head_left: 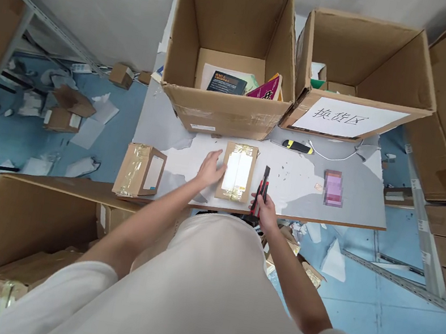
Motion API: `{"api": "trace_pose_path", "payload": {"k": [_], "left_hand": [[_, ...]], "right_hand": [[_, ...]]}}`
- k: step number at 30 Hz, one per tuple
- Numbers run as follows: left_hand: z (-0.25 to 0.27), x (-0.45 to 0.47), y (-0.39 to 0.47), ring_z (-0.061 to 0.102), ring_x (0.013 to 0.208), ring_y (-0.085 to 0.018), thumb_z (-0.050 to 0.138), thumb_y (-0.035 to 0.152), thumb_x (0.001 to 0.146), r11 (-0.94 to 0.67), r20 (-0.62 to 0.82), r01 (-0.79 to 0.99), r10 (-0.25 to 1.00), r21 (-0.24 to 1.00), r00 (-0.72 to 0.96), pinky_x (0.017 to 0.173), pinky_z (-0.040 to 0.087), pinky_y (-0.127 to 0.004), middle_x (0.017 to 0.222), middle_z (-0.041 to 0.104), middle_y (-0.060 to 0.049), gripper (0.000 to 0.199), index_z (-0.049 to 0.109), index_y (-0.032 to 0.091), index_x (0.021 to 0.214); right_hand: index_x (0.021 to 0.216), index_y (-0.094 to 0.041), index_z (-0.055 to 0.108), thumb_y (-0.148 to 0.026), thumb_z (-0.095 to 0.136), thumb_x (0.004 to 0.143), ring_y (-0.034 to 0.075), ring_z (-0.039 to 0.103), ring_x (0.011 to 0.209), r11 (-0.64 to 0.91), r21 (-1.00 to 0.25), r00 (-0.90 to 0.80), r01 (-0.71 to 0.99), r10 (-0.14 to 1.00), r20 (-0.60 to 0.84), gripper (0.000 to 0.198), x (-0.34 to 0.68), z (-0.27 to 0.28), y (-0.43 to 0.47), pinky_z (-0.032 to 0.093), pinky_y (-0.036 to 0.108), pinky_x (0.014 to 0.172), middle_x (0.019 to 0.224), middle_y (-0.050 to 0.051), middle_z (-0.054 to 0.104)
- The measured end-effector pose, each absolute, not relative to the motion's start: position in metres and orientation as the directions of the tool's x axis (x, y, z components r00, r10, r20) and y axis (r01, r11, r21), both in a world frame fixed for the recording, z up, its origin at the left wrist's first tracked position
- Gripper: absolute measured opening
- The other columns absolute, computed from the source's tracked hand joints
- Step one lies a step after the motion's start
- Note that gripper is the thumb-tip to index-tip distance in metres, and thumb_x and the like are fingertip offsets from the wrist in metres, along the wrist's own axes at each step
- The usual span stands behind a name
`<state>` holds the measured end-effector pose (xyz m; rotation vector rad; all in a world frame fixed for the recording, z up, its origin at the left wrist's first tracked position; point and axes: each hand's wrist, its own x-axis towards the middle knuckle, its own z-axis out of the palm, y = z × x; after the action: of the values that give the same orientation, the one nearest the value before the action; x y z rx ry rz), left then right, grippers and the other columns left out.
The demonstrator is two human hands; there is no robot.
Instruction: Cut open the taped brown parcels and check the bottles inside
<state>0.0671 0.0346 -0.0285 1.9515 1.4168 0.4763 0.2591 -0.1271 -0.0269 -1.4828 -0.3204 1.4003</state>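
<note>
Head view, bench and both hands. A small taped cardboard parcel with a white label lies on the worktable, near its front edge and between the hands. The left hand is at the parcel's left edge, its fingers loosely spread and gripping nothing; whether the thumb touches the cardboard cannot be told. The right hand, beside the parcel's right edge, has its fingers closed around a red-and-black utility knife, blade end pointing away from the person. A second taped parcel rests at the table's left front corner. Behind stand a large open carton containing books and a smaller carton bearing a handwritten sign. In front of the latter lies a yellow-and-black cutter; nearer the front edge, a pink item is blurred.
</note>
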Motion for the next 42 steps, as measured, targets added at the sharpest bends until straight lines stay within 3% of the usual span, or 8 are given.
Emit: {"api": "trace_pose_path", "payload": {"k": [3, 7, 16, 22, 27, 31, 35, 42], "left_hand": [[-0.025, 0.084, 0.086, 0.036, 0.136, -0.026, 0.052, 0.026, 0.081, -0.346, -0.024, 0.659, 0.875, 0.668, 0.484, 0.111, 0.033, -0.041, 0.145, 0.04, -0.016, 0.062, 0.038, 0.01, 0.139], [-0.027, 0.101, 0.114, 0.053, 0.121, -0.025, 0.05, 0.022, 0.08, -0.316, -0.176, 0.673, 0.812, 0.669, 0.556, 0.106, 0.038, -0.037, 0.129, 0.058, -0.013, 0.048, 0.055, 0.011, 0.126], [-0.023, 0.048, 0.06, 0.064, 0.089, -0.022, 0.058, 0.031, 0.075, 0.06, -0.208, 0.79, 0.974, 0.611, 0.086, 0.084, 0.047, -0.032, 0.094, 0.07, -0.006, 0.024, 0.065, 0.019, 0.095], [-0.029, 0.019, -0.012, 0.062, 0.076, -0.019, 0.061, 0.052, 0.072, 0.283, -0.365, 0.719, 0.93, 0.635, -0.044, 0.074, 0.049, -0.032, 0.083, 0.065, -0.004, 0.041, 0.058, 0.018, 0.096], [-0.015, 0.032, -0.009, 0.046, 0.124, -0.028, 0.062, 0.04, 0.072, -0.075, -0.028, 0.793, 0.993, 0.604, 0.115, 0.102, 0.039, -0.041, 0.131, 0.049, -0.017, 0.068, 0.04, 0.015, 0.13], [-0.004, 0.052, 0.013, 0.021, 0.14, -0.038, 0.072, 0.052, 0.06, -0.412, -0.056, 0.81, 0.878, 0.417, 0.476, 0.112, 0.018, -0.053, 0.151, 0.027, -0.02, 0.096, 0.033, 0.015, 0.14], [-0.005, 0.069, 0.022, 0.015, 0.141, -0.043, 0.075, 0.064, 0.049, -0.521, -0.152, 0.787, 0.794, 0.329, 0.589, 0.112, 0.002, -0.059, 0.153, 0.021, -0.022, 0.12, 0.025, 0.014, 0.147], [-0.01, 0.074, 0.021, 0.025, 0.136, -0.043, 0.075, 0.064, 0.049, -0.522, -0.146, 0.786, 0.795, 0.332, 0.589, 0.111, -0.002, -0.061, 0.146, 0.034, -0.022, 0.119, 0.027, 0.014, 0.146]], "right_hand": [[0.097, -0.024, 0.051, -0.049, 0.066, 0.077, 0.017, 0.067, 0.074, -0.514, -0.614, 0.121, -0.599, 0.7, -0.703, 0.036, 0.254, -0.027, -0.153, 0.057, 0.033, 0.063, 0.094, 0.004, 0.068], [0.105, -0.027, 0.046, -0.048, 0.059, 0.084, 0.021, 0.071, 0.084, -0.533, -0.495, 0.009, -0.686, 0.675, -0.738, 0.033, 0.246, -0.024, -0.156, 0.057, 0.041, 0.073, 0.092, 0.004, 0.071], [0.102, -0.027, 0.048, -0.043, 0.061, 0.082, 0.017, 0.07, 0.085, -0.349, -0.69, 0.283, -0.633, 0.726, -0.627, 0.028, 0.276, -0.024, -0.106, 0.058, 0.032, 0.074, 0.089, 0.0, 0.071], [0.096, -0.025, 0.05, -0.046, 0.062, 0.079, 0.015, 0.068, 0.084, -0.335, -0.811, 0.309, -0.479, 0.801, -0.513, 0.029, 0.306, -0.023, -0.041, 0.057, 0.031, 0.074, 0.096, 0.001, 0.07], [0.102, -0.02, 0.055, -0.048, 0.06, 0.078, 0.01, 0.061, 0.061, -0.439, -0.896, 0.287, -0.067, 0.852, -0.438, 0.037, 0.33, -0.017, -0.049, 0.052, 0.025, 0.057, 0.094, 0.003, 0.066], [0.137, -0.023, 0.041, -0.044, 0.056, 0.081, 0.008, 0.054, 0.049, -0.526, -0.837, 0.207, 0.151, 0.845, -0.494, 0.062, 0.341, -0.008, -0.085, 0.047, 0.022, 0.045, 0.082, 0.0, 0.063], [0.145, -0.032, 0.034, -0.04, 0.054, 0.082, 0.007, 0.053, 0.049, -0.569, -0.803, 0.14, 0.176, 0.822, -0.552, 0.066, 0.338, -0.005, -0.104, 0.047, 0.021, 0.043, 0.086, 0.0, 0.062], [0.146, -0.031, 0.031, -0.041, 0.056, 0.082, 0.006, 0.051, 0.047, -0.581, -0.814, 0.056, 0.013, 0.813, -0.579, 0.07, 0.343, -0.009, -0.109, 0.046, 0.02, 0.042, 0.08, -0.002, 0.059]]}}
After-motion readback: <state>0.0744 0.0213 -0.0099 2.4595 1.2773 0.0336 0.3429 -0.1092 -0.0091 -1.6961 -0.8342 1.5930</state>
